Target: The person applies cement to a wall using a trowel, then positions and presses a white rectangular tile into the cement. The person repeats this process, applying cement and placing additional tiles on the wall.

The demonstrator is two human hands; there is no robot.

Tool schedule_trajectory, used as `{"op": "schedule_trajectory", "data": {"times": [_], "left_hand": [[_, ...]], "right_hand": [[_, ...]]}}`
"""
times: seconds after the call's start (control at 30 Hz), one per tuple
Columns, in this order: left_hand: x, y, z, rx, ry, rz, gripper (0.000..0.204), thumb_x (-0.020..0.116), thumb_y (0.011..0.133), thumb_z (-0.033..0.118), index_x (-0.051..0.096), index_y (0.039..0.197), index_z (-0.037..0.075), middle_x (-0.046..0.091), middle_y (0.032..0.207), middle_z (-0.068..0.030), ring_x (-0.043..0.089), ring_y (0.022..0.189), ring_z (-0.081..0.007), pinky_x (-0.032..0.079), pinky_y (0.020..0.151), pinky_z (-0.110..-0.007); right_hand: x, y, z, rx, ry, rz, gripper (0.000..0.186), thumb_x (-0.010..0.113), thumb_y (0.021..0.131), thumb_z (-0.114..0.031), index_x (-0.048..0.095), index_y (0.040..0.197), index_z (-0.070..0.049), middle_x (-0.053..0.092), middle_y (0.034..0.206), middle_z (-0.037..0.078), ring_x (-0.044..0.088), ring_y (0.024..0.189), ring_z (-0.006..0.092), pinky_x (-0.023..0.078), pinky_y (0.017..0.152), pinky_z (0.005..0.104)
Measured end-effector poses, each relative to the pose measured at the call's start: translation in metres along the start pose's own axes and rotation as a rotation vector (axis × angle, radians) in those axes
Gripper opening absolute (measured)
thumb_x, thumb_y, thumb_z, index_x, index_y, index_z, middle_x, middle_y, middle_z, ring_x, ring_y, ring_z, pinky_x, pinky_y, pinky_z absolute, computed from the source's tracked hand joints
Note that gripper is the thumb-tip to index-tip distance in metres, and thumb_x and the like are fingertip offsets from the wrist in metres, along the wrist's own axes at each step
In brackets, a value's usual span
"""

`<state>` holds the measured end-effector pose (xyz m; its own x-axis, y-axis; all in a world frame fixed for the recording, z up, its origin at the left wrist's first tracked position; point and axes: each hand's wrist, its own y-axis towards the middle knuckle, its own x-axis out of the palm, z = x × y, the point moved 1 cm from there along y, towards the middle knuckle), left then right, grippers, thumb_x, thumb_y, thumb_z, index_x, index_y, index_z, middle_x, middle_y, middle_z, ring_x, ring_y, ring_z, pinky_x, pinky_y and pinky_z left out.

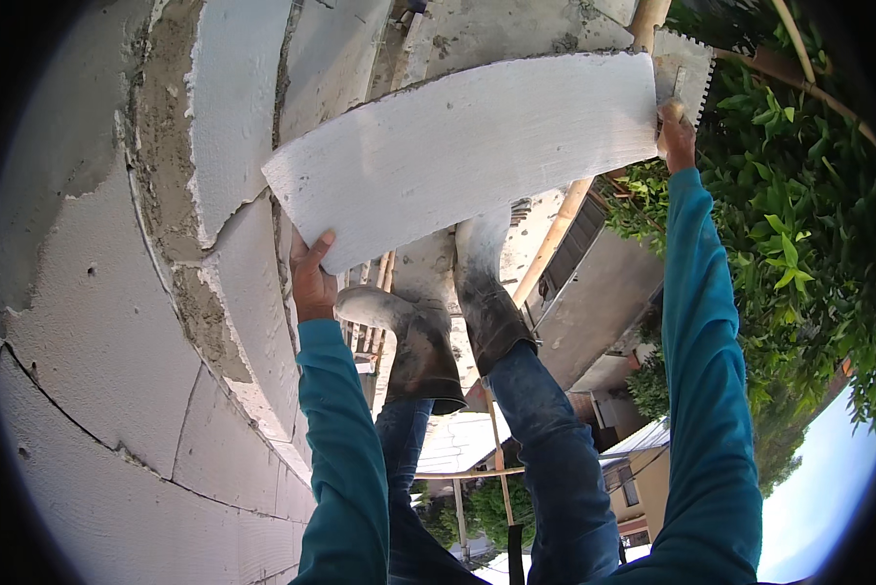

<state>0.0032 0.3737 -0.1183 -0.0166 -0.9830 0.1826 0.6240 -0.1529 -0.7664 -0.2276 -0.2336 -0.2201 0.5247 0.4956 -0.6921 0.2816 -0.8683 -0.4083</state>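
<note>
A long white lightweight concrete block is held up across the view in front of me, its broad face toward me. My left hand grips its lower left corner, thumb on the face and fingers hidden behind. At the other end, my right hand is closed beside the block's right edge. From that hand a notched trowel with a toothed edge sticks up; its handle is mostly covered. Whether the right fingers also hold the block is hard to see.
A block wall with grey mortar along its top runs down the left. My dusty boots stand high on a platform by bamboo poles. Leafy branches crowd the right; ground and buildings lie below.
</note>
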Motion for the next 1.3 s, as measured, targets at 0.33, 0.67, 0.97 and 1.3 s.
{"op": "schedule_trajectory", "data": {"times": [0.33, 0.67, 0.97, 1.3], "left_hand": [[-0.004, 0.027, -0.003, -0.069, 0.057, -0.023, 0.08, 0.068, 0.089, 0.01, 0.023, 0.156, 0.003, 0.041, 0.15, -0.0121, 0.041, 0.136, -0.0253, 0.029, 0.115, -0.037], [-0.003, 0.038, -0.015, 0.018, 0.155, -0.01, 0.078, 0.064, 0.096, 0.021, 0.018, 0.157, 0.003, 0.038, 0.152, -0.0145, 0.041, 0.137, -0.0248, 0.031, 0.116, -0.037], [0.012, 0.024, -0.005, 0.117, 0.366, 0.021, 0.084, 0.067, 0.093, 0.022, 0.017, 0.157, 0.001, 0.036, 0.153, -0.0148, 0.041, 0.136, -0.0263, 0.031, 0.115, -0.036], [-0.003, 0.003, -0.02, 0.08, 0.709, 0.124, 0.094, 0.073, 0.088, 0.029, 0.016, 0.154, -0.007, 0.03, 0.156, -0.0271, 0.036, 0.142, -0.0337, 0.03, 0.117, -0.038]], "right_hand": [[0.016, -0.097, -0.058, -0.283, -0.303, 0.356, 0.029, 0.062, 0.087, -0.022, 0.063, 0.103, 0.003, 0.069, 0.092, 0.021, 0.067, 0.087, 0.0358, 0.05, 0.079, 0.0451], [0.049, -0.227, -0.125, -0.496, -0.297, -0.007, 0.032, 0.066, 0.084, -0.016, 0.058, 0.112, -0.002, 0.066, 0.091, 0.02, 0.066, 0.08, 0.0398, 0.052, 0.07, 0.044], [0.058, -0.2, -0.219, -0.679, -0.556, -0.096, 0.056, 0.069, 0.077, -0.012, 0.051, 0.13, -0.007, 0.057, 0.112, 0.021, 0.054, 0.106, 0.0404, 0.045, 0.096, 0.0491], [0.119, -0.122, -0.46, -1.379, -1.495, -0.09, 0.041, 0.052, 0.084, -0.015, 0.065, 0.117, 0.006, 0.061, 0.124, 0.023, 0.05, 0.123, 0.0432, 0.035, 0.105, 0.0581]]}}
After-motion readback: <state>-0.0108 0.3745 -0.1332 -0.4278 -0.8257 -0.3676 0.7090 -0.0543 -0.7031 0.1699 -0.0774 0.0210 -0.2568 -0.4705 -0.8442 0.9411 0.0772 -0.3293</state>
